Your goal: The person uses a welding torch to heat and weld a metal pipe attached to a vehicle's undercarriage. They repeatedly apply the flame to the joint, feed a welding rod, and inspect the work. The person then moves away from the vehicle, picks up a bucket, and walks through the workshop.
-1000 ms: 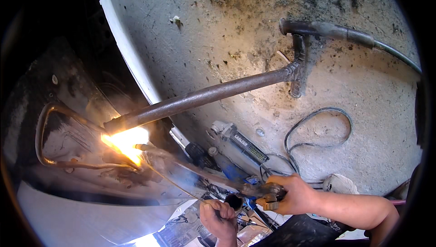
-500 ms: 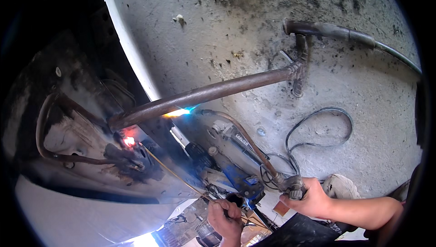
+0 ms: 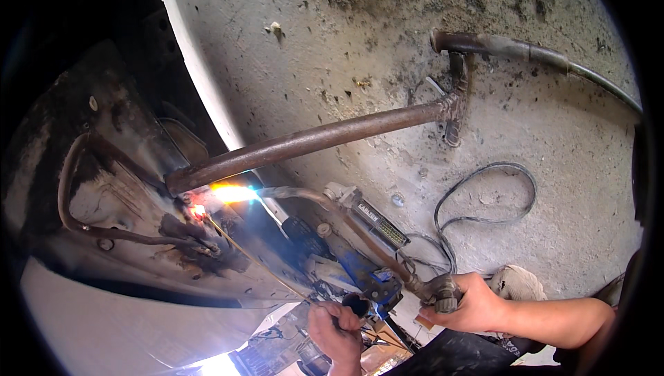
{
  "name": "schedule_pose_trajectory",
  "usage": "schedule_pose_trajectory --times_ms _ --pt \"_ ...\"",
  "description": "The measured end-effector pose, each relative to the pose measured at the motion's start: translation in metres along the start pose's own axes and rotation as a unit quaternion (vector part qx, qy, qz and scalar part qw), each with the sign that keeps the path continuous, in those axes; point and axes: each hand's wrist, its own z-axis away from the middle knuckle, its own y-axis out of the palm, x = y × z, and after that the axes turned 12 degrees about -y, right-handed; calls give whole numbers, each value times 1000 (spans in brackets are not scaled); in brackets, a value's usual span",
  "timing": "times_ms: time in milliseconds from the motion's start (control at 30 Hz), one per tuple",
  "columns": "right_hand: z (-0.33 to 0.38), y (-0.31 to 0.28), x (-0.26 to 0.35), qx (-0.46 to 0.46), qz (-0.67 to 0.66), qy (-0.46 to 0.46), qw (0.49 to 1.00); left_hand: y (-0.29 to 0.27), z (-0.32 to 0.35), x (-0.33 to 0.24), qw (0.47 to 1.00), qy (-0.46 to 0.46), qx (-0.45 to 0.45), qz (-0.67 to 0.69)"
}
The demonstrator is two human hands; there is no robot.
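In my right hand (image 3: 477, 300) is a gas torch (image 3: 366, 234), its fingers wrapped round the valve end. The long bent neck reaches up and left, and a yellow flame with a blue root (image 3: 235, 192) leaves its tip beneath a rusty steel pipe (image 3: 311, 137). My left hand (image 3: 335, 334), lower centre, pinches a thin brass-coloured filler rod (image 3: 259, 258). The rod's far end meets a small glowing red-orange spot (image 3: 198, 211) on the scorched sheet-metal panel (image 3: 131, 213), just below the pipe's left end. A bent thin metal rod (image 3: 66, 189) lies against that panel.
A floor jack (image 3: 363, 276) with blue parts stands under the panel, close to the torch neck. A black hose (image 3: 487, 168) loops on the concrete floor (image 3: 360, 44). At upper right, a dark tube (image 3: 526, 51) joins the pipe's crosspiece. Bright light glares at the bottom.
My right hand has shifted the torch left and slightly down, bringing its flame close to the glowing spot. My left hand and the filler rod have moved slightly left.
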Motion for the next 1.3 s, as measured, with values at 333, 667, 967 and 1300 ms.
schedule_pose_trajectory --times_ms 333,667,967,1300 --pt "-17 7 9 69 -18 1 997 3 -4 -6 1000 17 13 19" --pt "-20 9 13 69 2 -27 997 1 -4 -7 999 10 27 29" --pt "-22 9 18 74 14 -18 997 3 -4 -8 999 8 24 28" --pt "-22 9 20 63 3 -32 997 5 -6 -12 999 9 21 26"
